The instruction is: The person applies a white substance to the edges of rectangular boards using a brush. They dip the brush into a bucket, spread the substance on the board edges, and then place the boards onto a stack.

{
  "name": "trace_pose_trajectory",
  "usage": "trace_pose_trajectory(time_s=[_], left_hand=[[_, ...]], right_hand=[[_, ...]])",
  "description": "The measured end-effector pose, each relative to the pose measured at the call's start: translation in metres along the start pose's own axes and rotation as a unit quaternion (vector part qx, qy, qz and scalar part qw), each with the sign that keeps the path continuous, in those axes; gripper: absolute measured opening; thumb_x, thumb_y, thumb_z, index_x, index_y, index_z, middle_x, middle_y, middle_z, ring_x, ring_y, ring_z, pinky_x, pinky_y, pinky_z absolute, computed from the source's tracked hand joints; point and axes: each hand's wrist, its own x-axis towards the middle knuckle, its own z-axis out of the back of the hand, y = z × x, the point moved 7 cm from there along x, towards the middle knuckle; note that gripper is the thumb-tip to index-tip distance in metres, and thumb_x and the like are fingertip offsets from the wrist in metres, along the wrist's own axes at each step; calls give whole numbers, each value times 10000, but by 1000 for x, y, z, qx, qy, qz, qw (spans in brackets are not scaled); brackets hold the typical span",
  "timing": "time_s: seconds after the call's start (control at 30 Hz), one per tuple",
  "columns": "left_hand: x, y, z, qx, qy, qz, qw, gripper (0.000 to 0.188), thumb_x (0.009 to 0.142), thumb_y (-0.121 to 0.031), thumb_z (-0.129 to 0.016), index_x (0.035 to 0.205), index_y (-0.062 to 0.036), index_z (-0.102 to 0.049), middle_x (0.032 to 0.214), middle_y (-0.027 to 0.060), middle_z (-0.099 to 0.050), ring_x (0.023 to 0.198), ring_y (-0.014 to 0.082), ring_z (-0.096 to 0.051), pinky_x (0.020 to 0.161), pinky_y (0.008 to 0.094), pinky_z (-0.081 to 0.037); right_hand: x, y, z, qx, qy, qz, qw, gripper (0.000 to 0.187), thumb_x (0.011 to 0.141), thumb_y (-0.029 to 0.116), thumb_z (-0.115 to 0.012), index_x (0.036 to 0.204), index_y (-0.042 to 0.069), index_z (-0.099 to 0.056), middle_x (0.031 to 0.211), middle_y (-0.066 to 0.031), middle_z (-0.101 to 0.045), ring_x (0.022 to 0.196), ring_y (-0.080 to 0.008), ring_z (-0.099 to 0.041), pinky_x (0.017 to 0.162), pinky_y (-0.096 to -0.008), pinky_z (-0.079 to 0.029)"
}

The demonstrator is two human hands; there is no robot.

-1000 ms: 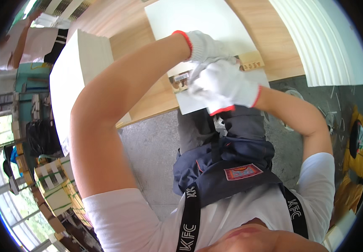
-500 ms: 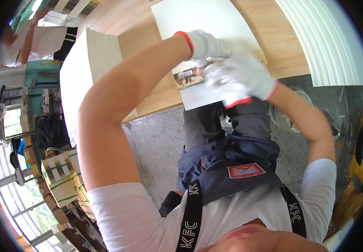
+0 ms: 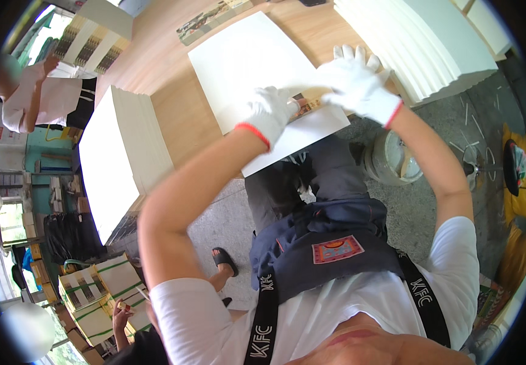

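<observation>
A white paper sheet [image 3: 257,52] lies at a slant on the wooden table [image 3: 171,115], its near edge out over the table edge. Across its near part runs a printed paper strip [image 3: 313,105], partly hidden by my hands. My left hand [image 3: 268,115], in a white knit glove with a red cuff, is at the strip's left part, fingers bunched against it. My right hand [image 3: 360,85], gloved the same way, is over the strip's right end with its fingers spread. Some blur covers both hands' fingertips.
A tall white paper stack [image 3: 114,164] stands at left, a fanned white stack [image 3: 409,48] at right. More printed strips [image 3: 214,21] lie behind the sheet. A clear bucket [image 3: 393,159] sits on the floor. One person [image 3: 50,91] stands far left; another person's hand [image 3: 123,313] shows lower left.
My right hand has moved up and right, its fingers now spread. My left hand is lower and further left. The sheet and strip now slant up to the right. My view has shifted.
</observation>
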Motion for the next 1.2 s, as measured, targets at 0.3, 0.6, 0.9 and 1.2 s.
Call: trace_pose_trajectory(time_s=[0.3,0.6,0.9,1.2], left_hand=[[-121,-69,-75,-906,-233,325,-136,457,1051,-323,-393,1348,20,-340,1440,208,-422,1310,366,-470,1079,484,-443],[-95,-22,-90,-870,-358,319,-117,191,980,-187,-527,1144,-90,-519,1291,96,-504,1232,301,-495,1041,533,-427],[-101,21,-106,-858,-323,375,-139,109,933,-113,-537,1022,-50,-529,1123,109,-595,1105,289,-602,935,515,-563],[-207,61,-22,-811,-477,317,119,391,875,-88,-622,1248,-81,-508,1072,109,-589,939,260,-626,771,476,-581]], right_hand=[[-7,-2,6,65,167,-108,978,567,807,612,-627,1305,342,-641,1534,-179,-371,1374,-454,-304,1104,-618,-215],[8,-38,-72,249,111,-120,955,576,875,582,-581,1352,258,-587,1450,-126,-502,1382,-372,-371,1124,-524,-236],[70,17,-30,842,182,-229,454,499,999,424,-532,1298,33,-610,1225,-111,-672,1062,-181,-653,938,-305,-503],[70,67,-18,906,42,-139,397,330,1016,159,-538,1312,13,-543,1197,-72,-636,1069,-157,-628,902,-312,-532]])
